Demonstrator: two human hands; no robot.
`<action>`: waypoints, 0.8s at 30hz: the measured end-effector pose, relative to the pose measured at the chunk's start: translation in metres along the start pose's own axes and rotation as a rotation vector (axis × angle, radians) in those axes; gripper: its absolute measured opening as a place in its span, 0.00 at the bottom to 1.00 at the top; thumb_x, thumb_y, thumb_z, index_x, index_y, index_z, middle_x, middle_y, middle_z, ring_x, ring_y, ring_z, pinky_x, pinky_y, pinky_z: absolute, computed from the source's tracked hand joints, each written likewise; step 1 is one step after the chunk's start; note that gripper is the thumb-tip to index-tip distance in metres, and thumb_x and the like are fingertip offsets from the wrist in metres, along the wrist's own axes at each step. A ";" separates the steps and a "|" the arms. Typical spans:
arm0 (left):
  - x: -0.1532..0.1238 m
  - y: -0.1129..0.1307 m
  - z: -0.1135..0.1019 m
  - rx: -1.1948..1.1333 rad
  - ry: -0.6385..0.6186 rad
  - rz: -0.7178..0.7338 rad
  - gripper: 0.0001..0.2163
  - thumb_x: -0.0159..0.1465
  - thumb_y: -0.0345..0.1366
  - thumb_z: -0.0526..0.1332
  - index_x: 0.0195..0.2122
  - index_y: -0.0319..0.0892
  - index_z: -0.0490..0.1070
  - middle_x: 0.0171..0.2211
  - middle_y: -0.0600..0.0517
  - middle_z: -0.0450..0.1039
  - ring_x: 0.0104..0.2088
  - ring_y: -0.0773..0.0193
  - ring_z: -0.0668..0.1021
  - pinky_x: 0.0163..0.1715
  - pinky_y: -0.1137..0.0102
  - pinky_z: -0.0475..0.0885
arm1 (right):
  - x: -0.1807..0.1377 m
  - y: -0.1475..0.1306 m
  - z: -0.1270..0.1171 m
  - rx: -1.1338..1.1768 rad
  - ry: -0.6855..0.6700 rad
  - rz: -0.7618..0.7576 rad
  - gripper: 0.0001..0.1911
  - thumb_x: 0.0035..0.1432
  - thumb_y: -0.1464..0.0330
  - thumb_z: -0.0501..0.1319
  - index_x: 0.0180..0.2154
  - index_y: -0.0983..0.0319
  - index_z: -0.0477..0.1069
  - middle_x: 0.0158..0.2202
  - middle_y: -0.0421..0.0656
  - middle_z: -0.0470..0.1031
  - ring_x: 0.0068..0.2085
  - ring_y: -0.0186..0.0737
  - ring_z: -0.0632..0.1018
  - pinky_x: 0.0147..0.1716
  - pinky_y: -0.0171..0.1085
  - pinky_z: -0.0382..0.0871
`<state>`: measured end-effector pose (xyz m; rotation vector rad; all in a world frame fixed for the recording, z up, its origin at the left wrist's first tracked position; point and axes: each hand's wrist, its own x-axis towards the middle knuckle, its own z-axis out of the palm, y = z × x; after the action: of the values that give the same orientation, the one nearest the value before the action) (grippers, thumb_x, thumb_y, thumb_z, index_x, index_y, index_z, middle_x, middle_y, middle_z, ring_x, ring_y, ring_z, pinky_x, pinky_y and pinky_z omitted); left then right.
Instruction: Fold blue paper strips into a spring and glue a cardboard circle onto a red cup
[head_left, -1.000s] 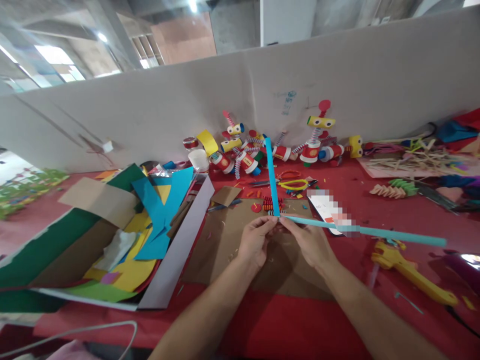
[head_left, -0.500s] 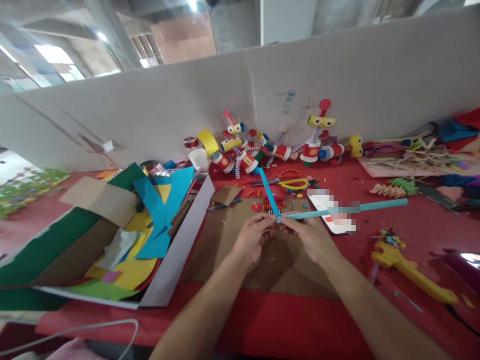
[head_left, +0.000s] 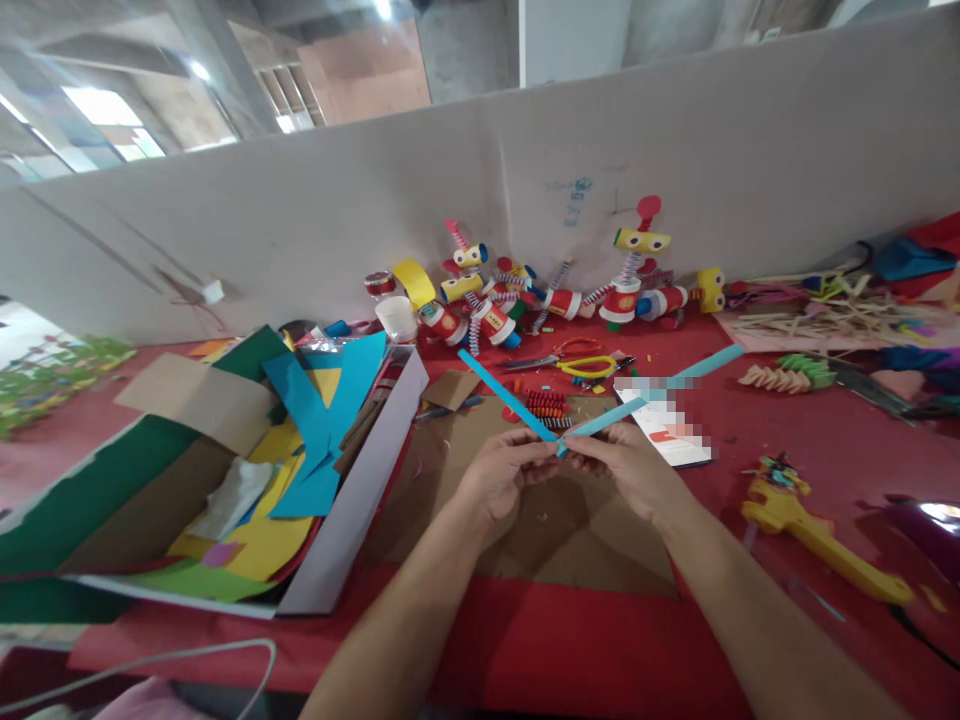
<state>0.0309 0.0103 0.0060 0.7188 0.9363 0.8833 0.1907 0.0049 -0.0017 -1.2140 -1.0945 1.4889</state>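
Note:
Two blue paper strips meet at a small joint between my fingertips, forming a V. The darker blue strip (head_left: 504, 394) slants away to the left; the lighter blue strip (head_left: 611, 413) slants to the right, its far part passing over a phone (head_left: 679, 440). Closed in a pinch at the joint, my left hand (head_left: 506, 470) holds it from the left side. My right hand (head_left: 619, 465) pinches the same joint from the right. Below both hands lies a brown cardboard sheet (head_left: 540, 545). Folded red paper springs (head_left: 546, 402) rest just beyond the fingers.
To the left stands an open box (head_left: 319, 560) of coloured paper scraps. A yellow glue gun (head_left: 825, 540) lies at right. Yellow-handled scissors (head_left: 589, 367) and several red-and-white paper figures (head_left: 621, 300) sit toward the grey partition (head_left: 337, 210). Craft sticks (head_left: 817, 320) are piled at far right.
The strips have turned counterclockwise: the darker one now leans further left, and the lighter one tilts upward from nearly level. Both hands keep their pinch at the joint.

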 end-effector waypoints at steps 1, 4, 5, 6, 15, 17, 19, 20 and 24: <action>0.000 0.001 0.000 -0.009 -0.009 -0.016 0.09 0.45 0.30 0.70 0.29 0.36 0.76 0.28 0.49 0.76 0.27 0.68 0.76 0.34 0.69 0.71 | 0.000 0.000 -0.001 0.004 -0.010 0.005 0.09 0.45 0.62 0.66 0.27 0.62 0.76 0.20 0.38 0.73 0.22 0.31 0.71 0.24 0.33 0.61; 0.000 0.000 0.000 -0.048 0.013 0.013 0.08 0.45 0.28 0.70 0.27 0.36 0.75 0.27 0.50 0.75 0.27 0.67 0.76 0.34 0.70 0.72 | 0.001 0.000 -0.001 0.050 -0.009 0.001 0.11 0.46 0.60 0.66 0.26 0.62 0.74 0.21 0.39 0.73 0.23 0.32 0.71 0.24 0.33 0.61; 0.000 -0.001 0.001 -0.059 0.028 0.036 0.08 0.44 0.28 0.70 0.27 0.36 0.75 0.27 0.50 0.75 0.27 0.67 0.76 0.34 0.69 0.72 | 0.002 0.000 -0.001 0.075 0.002 -0.007 0.12 0.46 0.59 0.66 0.25 0.62 0.74 0.22 0.39 0.73 0.24 0.32 0.71 0.25 0.33 0.62; 0.000 -0.002 0.002 -0.070 0.044 0.061 0.08 0.44 0.29 0.70 0.27 0.36 0.75 0.28 0.49 0.76 0.28 0.66 0.76 0.35 0.69 0.72 | 0.002 0.001 0.001 0.095 0.011 -0.016 0.13 0.47 0.58 0.65 0.24 0.62 0.73 0.22 0.39 0.73 0.24 0.32 0.71 0.25 0.33 0.62; 0.001 -0.018 0.016 -0.126 0.198 0.290 0.10 0.44 0.33 0.71 0.25 0.37 0.73 0.23 0.52 0.74 0.26 0.66 0.76 0.37 0.67 0.71 | 0.000 0.010 0.010 -0.125 0.126 -0.210 0.13 0.49 0.57 0.63 0.31 0.60 0.76 0.29 0.42 0.76 0.32 0.40 0.74 0.35 0.38 0.66; 0.001 -0.018 0.017 -0.154 0.182 0.254 0.10 0.44 0.34 0.70 0.26 0.37 0.73 0.26 0.50 0.76 0.27 0.65 0.77 0.38 0.66 0.71 | 0.000 0.010 0.010 -0.117 0.149 -0.200 0.13 0.49 0.58 0.63 0.32 0.60 0.77 0.28 0.42 0.76 0.31 0.38 0.73 0.33 0.37 0.66; 0.000 -0.017 0.017 -0.190 0.174 0.215 0.10 0.45 0.35 0.70 0.26 0.36 0.73 0.28 0.48 0.77 0.29 0.63 0.78 0.39 0.65 0.72 | 0.000 0.009 0.010 -0.095 0.158 -0.176 0.12 0.48 0.59 0.63 0.31 0.60 0.77 0.26 0.40 0.75 0.29 0.36 0.72 0.31 0.36 0.65; 0.000 -0.018 0.017 -0.207 0.178 0.205 0.10 0.46 0.35 0.70 0.26 0.36 0.73 0.28 0.47 0.77 0.30 0.62 0.79 0.39 0.65 0.72 | 0.000 0.008 0.010 -0.083 0.162 -0.166 0.11 0.48 0.60 0.64 0.30 0.60 0.77 0.25 0.40 0.75 0.28 0.35 0.71 0.30 0.35 0.65; 0.000 -0.021 0.018 -0.240 0.206 0.203 0.10 0.46 0.35 0.70 0.26 0.37 0.72 0.27 0.49 0.77 0.30 0.63 0.79 0.38 0.67 0.72 | -0.001 0.004 0.012 -0.014 0.145 -0.139 0.11 0.46 0.59 0.64 0.28 0.60 0.76 0.25 0.40 0.74 0.27 0.35 0.72 0.30 0.35 0.65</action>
<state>0.0539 -0.0022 -0.0039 0.5284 0.9287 1.2449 0.1783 0.0023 -0.0040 -1.2101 -1.0709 1.2700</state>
